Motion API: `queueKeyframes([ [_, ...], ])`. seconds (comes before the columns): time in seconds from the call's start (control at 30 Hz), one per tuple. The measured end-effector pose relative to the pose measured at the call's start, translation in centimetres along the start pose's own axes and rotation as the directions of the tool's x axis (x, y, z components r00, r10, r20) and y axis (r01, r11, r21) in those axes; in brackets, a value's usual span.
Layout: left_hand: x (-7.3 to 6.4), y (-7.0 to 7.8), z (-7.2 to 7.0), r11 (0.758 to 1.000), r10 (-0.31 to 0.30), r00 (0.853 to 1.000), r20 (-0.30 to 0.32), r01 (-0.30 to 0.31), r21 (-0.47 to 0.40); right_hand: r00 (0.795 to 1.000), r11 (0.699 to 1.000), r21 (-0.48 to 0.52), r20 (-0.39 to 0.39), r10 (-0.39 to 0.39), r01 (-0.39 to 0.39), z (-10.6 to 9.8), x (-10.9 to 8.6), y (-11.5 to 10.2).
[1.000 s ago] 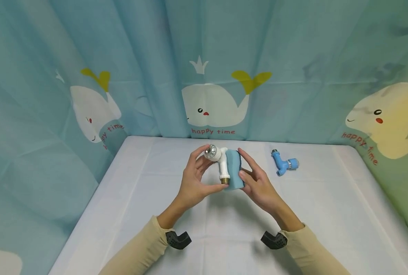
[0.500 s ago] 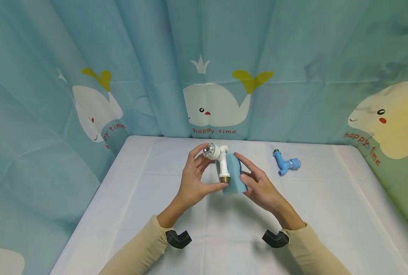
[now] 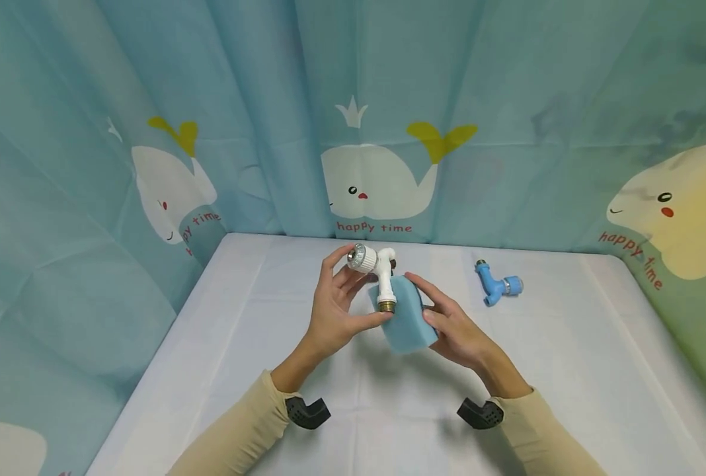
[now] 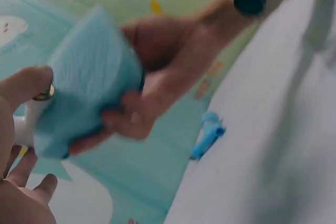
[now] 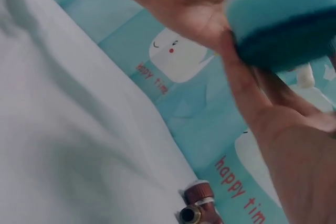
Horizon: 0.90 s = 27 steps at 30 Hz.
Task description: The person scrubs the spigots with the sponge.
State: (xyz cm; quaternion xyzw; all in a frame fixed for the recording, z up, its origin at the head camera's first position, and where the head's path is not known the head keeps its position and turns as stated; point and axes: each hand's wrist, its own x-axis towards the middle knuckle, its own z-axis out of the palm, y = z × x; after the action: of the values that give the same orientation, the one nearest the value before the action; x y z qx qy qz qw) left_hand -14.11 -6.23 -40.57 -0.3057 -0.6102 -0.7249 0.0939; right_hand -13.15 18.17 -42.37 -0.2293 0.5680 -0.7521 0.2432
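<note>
My left hand [image 3: 332,316] holds a white tap [image 3: 385,274] above the table, thumb at its brass threaded end and fingers at the clear-rimmed knob. A light blue sponge [image 3: 409,322] with a dark scouring side is gripped by my right hand [image 3: 459,332], thumb on the near side. The sponge's soft face lies against the tap's body in the head view. Seen from the left wrist, the sponge [image 4: 94,77] hides most of the tap. The right wrist view shows the sponge's dark layer [image 5: 294,40] facing that camera.
On the white table [image 3: 567,370] a blue tap [image 3: 496,285] lies at the back right. A dark red tap [image 5: 199,198] rests near the table's edge in the right wrist view, mostly hidden behind my hands from the head. A whale-printed curtain [image 3: 270,132] surrounds the table.
The sponge has slid down along the tap and tilted, its lower end now nearer me. The tap has shifted slightly up and left in my left hand. The blue tap stays on the table.
</note>
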Motion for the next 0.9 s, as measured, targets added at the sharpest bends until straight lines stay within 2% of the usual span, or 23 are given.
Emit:
queueKeyframes([
  [0.1,0.0,0.0,0.0,1.0,0.006,1.0,0.007,-0.007,0.024,1.0,1.0,-0.008,-0.01,0.004,-0.004,0.0,0.1,-0.1],
  [0.27,0.2,0.0,-0.4,0.992,0.021,0.999,-0.025,-0.018,0.127,0.997,0.999,-0.05,0.076,0.025,-0.021,-0.6,-0.8,-0.3],
  [0.33,0.2,-0.1,-0.4,0.983,0.033,0.999,-0.039,-0.025,0.181,0.998,0.996,-0.086,0.06,0.003,0.002,-0.8,-1.2,-0.5],
  [0.4,0.3,-0.4,-0.5,0.972,0.047,0.997,-0.054,-0.033,0.234,0.999,0.986,-0.163,0.003,-0.044,0.044,-0.7,-1.5,-0.7],
  [0.47,0.3,-0.7,-0.4,0.96,0.048,0.997,-0.065,-0.029,0.278,0.994,0.955,-0.286,-0.051,-0.1,0.081,-0.5,-1.6,-0.8],
  [0.6,0.1,-0.9,-0.1,0.958,0.021,0.998,-0.054,-0.005,0.287,0.983,0.863,-0.491,-0.07,-0.171,0.116,0.2,-1.3,-1.0],
  [0.7,0.0,-0.9,0.1,0.968,0.0,1.0,-0.004,0.001,0.251,0.976,0.825,-0.551,-0.083,-0.202,0.124,0.0,-1.2,-1.1],
  [0.83,-0.1,-0.6,0.2,0.984,-0.02,0.998,0.059,0.009,0.178,0.953,0.788,-0.594,-0.113,-0.282,0.163,-0.1,-0.8,-1.3],
  [0.9,-0.2,-0.4,0.2,0.991,-0.031,0.997,0.074,0.021,0.129,0.943,0.754,-0.631,-0.104,-0.316,0.183,-0.1,-0.4,-1.2],
])
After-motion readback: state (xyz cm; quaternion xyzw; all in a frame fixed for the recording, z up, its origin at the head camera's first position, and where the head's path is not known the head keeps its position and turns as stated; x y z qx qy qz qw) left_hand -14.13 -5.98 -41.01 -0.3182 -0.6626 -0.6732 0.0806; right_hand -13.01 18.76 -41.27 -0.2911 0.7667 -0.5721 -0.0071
